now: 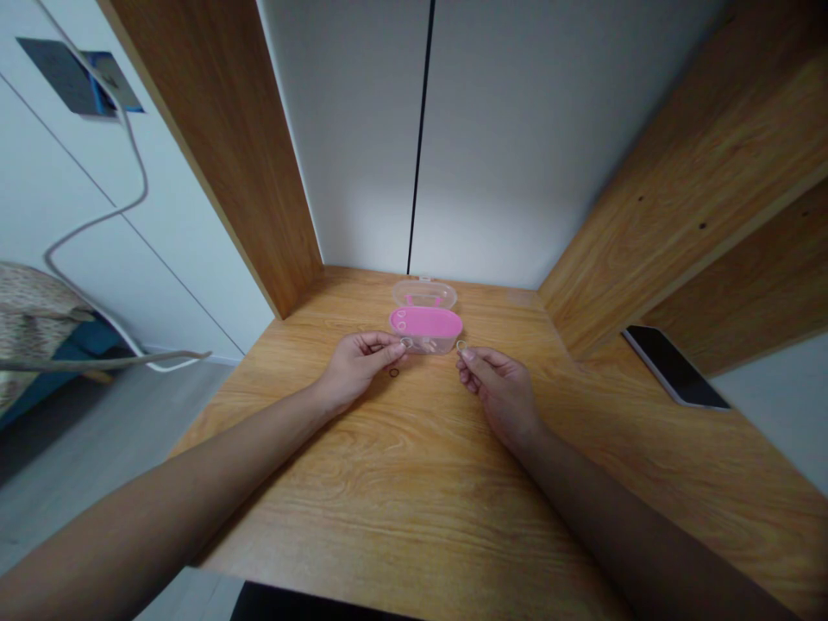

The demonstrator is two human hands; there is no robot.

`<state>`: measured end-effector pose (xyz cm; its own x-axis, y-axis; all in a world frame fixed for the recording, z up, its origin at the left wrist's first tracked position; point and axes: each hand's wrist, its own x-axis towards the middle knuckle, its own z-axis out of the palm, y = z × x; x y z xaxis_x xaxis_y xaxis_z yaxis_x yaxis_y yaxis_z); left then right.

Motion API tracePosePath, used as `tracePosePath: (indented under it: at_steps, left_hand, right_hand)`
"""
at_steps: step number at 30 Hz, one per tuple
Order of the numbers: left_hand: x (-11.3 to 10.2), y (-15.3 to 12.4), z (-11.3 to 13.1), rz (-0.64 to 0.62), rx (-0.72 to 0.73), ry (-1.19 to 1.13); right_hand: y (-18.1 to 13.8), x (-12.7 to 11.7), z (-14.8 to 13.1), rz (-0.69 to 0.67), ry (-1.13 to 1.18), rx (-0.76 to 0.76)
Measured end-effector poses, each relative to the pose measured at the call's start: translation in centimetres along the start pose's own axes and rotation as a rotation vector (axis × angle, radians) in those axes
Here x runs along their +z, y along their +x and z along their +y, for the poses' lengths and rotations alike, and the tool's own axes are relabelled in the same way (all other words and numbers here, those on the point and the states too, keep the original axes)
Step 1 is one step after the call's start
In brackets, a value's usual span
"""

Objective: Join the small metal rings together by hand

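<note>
Left hand (pixel 363 366) pinched on thin pale ring (pixel 406 343), before clear plastic box (pixel 435 346) with smooth pink oval insert (pixel 432 322) | right hand (pixel 499 379) pinched on slim round band (pixel 461 345), beside box's right end | dark loop (pixel 394 373) on wood-grain table (pixel 401 483)

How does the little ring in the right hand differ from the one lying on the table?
Colour: the held ring is pale; the other ring is dark. State: the held ring is pinched in the right hand; the other ring lies on the table near the left hand. Both are small, thin loops.
</note>
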<state>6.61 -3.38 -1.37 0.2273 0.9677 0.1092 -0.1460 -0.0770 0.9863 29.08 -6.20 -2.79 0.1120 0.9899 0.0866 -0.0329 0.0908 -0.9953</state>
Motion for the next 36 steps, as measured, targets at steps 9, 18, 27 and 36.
tracePosePath:
  at_steps: [9,18,27,36]
  left_hand:
    - [0.4,-1.1,-0.2,-0.209,0.099,0.277]
    - [0.3,-1.4,0.0,-0.290,0.141,0.400]
    - [0.3,-1.4,0.0,-0.340,0.150,0.411]
    - [0.5,-1.5,-0.2,-0.369,0.135,0.372]
  right_hand:
    - [-1.6,1.1,-0.6,-0.285,-0.201,-0.136]
    - [-1.7,0.9,-0.4,-0.386,-0.305,-0.174]
    - [-1.9,1.0,-0.5,-0.383,-0.374,-0.162]
    - [-1.7,1.2,-0.3,-0.287,-0.378,-0.205]
